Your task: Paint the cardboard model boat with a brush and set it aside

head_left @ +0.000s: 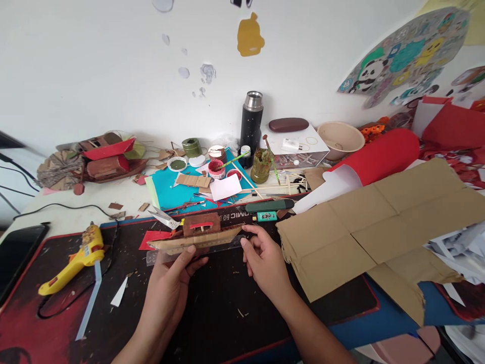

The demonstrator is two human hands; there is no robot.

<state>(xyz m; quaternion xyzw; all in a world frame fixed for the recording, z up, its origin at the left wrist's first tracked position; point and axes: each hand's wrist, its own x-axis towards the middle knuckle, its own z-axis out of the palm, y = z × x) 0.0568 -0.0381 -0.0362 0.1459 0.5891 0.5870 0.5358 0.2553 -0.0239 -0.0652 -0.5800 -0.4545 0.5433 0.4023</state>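
A small cardboard model boat (215, 236) with a brown cabin (200, 224) and a red strip on it is held up over the dark desk mat. Along its near side lies a clear plastic ruler (215, 247). My left hand (175, 275) is closed around the lower left part, its thumb pressing ruler and hull together, the other fingers partly hidden beneath. At the pointed right end, my right hand (263, 258) pinches: the index fingertip meets the boat's tip and the thumb sits by the ruler's end.
A yellow glue gun (81, 258) lies left beside a glue stick (91, 298) and a phone (18, 258). Folded cardboard (379, 222) covers the right side. Behind are scissors (164, 218), paint jars (216, 169), a black flask (250, 124) and another model boat (109, 167).
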